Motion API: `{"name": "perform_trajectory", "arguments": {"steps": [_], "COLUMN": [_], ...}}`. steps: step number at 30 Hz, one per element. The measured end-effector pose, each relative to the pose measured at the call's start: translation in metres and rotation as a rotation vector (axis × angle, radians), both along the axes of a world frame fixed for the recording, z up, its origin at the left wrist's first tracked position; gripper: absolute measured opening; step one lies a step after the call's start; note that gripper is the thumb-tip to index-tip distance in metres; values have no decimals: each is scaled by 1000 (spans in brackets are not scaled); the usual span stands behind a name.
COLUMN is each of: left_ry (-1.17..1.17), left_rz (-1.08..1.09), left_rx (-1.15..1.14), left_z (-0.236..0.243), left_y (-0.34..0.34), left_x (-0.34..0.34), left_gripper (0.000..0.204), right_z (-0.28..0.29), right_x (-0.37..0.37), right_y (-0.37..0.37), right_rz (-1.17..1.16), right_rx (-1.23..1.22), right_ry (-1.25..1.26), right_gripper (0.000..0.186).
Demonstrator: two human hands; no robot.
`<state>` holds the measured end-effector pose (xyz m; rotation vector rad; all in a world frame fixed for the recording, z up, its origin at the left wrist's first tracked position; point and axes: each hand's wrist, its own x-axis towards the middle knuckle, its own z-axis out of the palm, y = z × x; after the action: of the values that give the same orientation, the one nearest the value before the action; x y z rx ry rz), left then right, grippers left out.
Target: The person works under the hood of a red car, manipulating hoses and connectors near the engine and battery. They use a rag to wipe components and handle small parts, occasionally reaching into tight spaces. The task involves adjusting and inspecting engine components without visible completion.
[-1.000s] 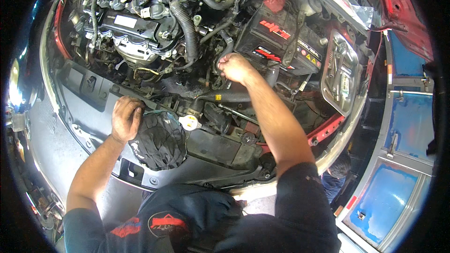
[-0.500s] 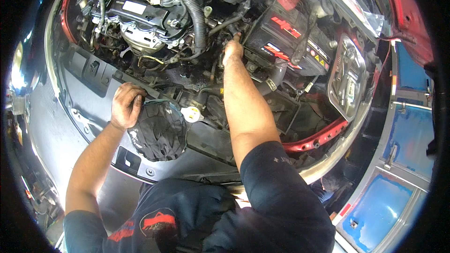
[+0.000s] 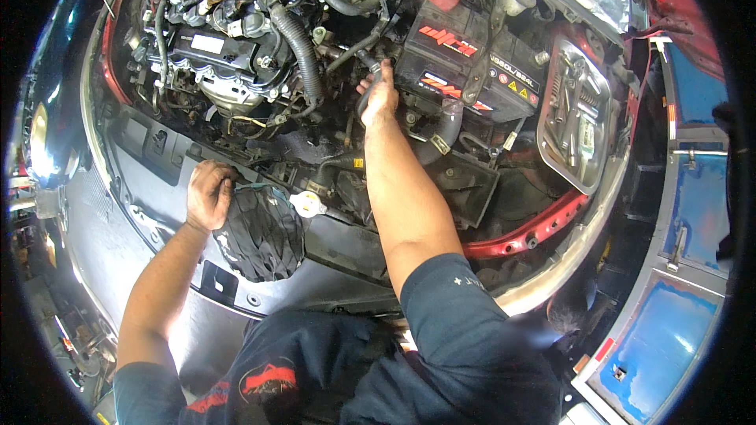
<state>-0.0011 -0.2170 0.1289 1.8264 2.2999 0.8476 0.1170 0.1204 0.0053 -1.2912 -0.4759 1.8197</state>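
My right hand (image 3: 380, 96) is closed around what looks like a ratchet (image 3: 365, 101) with a dark grip, low between the engine (image 3: 213, 51) and the battery (image 3: 465, 59). Its far end reaches in among hoses and brackets, where the contact point is hard to see. My left hand (image 3: 209, 195) leans on the grey front panel (image 3: 150, 159), fingers curled over its inner edge. Beside the left thumb lies a bunched black cloth (image 3: 264, 232). A white and yellow cap (image 3: 308, 204) sits just right of the cloth.
A metal tray (image 3: 573, 118) of sockets and tools rests right of the battery. A ribbed hose (image 3: 298, 55) runs down beside the engine. The red body bar (image 3: 528, 238) curves along the front right. Blue panelled doors (image 3: 650, 346) stand farther right, and a person (image 3: 563, 319) is partly visible below.
The view has shifted, so the engine bay appears further left. My right hand has turned, and the dark grip now shows in it. My left hand stays at the panel edge.
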Motion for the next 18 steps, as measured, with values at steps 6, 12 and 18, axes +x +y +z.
{"name": "perform_trajectory", "arguments": {"steps": [6, 12, 18], "left_ry": [11, 21, -23], "left_rz": [15, 17, 15], "left_rx": [29, 68, 76], "left_z": [2, 1, -1], "left_y": [0, -3, -6], "left_x": [1, 0, -2], "left_gripper": [11, 10, 11], "right_z": [30, 82, 84], "right_x": [28, 93, 137], "right_y": [-7, -6, -7], "right_rz": [242, 785, 735], "right_rx": [33, 728, 706], "right_ry": [-82, -566, -689], "right_gripper": [32, 37, 43]}}
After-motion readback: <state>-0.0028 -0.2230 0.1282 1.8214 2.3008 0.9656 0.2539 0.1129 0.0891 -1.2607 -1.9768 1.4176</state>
